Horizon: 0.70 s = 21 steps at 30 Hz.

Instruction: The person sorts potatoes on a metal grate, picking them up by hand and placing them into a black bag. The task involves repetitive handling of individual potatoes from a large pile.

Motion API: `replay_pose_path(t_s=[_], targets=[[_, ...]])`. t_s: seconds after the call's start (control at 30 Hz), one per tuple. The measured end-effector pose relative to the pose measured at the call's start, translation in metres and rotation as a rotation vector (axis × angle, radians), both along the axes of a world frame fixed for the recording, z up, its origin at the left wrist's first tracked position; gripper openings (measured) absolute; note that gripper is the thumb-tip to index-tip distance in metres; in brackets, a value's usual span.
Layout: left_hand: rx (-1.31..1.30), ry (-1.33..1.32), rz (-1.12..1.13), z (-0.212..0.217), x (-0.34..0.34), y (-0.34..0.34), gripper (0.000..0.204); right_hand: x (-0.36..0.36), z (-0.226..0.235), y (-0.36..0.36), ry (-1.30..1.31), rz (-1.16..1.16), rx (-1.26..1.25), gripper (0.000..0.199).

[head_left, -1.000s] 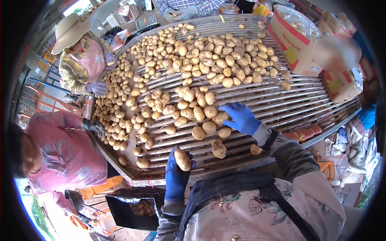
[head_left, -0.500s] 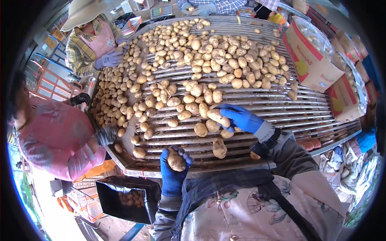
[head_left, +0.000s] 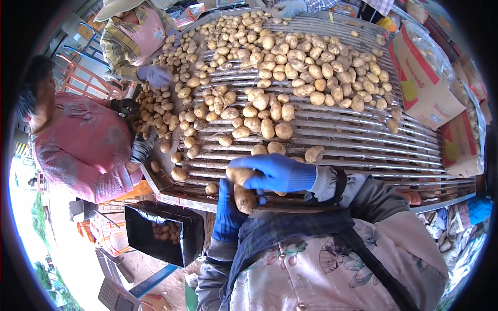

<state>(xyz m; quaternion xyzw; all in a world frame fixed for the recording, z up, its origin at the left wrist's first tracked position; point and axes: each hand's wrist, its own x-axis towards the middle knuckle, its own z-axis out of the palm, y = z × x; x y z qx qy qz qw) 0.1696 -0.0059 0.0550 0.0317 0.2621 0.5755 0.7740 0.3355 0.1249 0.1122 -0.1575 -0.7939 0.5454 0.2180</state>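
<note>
Both my hands wear blue gloves and are together at the near edge of the slatted metal sorting table (head_left: 353, 137). My left hand (head_left: 227, 211) is closed round a brown potato (head_left: 245, 201), held upright close to my apron. Just above it, my right hand (head_left: 282, 172) reaches across from the right and grips another potato (head_left: 238, 174), which overlaps the first one in view. Its fingertips are partly hidden behind the potatoes. Beyond my right hand lie a few loose potatoes (head_left: 314, 154) on the slats.
A large heap of potatoes (head_left: 321, 70) covers the far middle. Two co-workers stand at the left side, one in a pink top (head_left: 83, 145); another's gloved hand (head_left: 289, 8) shows at the far edge. Cardboard boxes (head_left: 425, 78) line the right. Below left hangs a black crate (head_left: 155, 233) with potatoes inside.
My right hand has moved left and nearer with its potato, up to the potato in my left hand. The view has shifted slightly, and the co-workers' hands have moved.
</note>
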Motion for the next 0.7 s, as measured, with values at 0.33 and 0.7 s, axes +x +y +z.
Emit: replay_pose_path(t_s=[0.33,0.7], targets=[[0.092,-0.151,-0.011,-0.032,-0.026,-0.014,0.068,0.06,-0.039,-0.024,-0.671,0.087,0.703,0.069],[-0.045,0.166,0.024,-0.043,-0.041,-0.01,0.088,0.006,0.009,-0.012,-0.459,-0.138,0.412,0.076]])
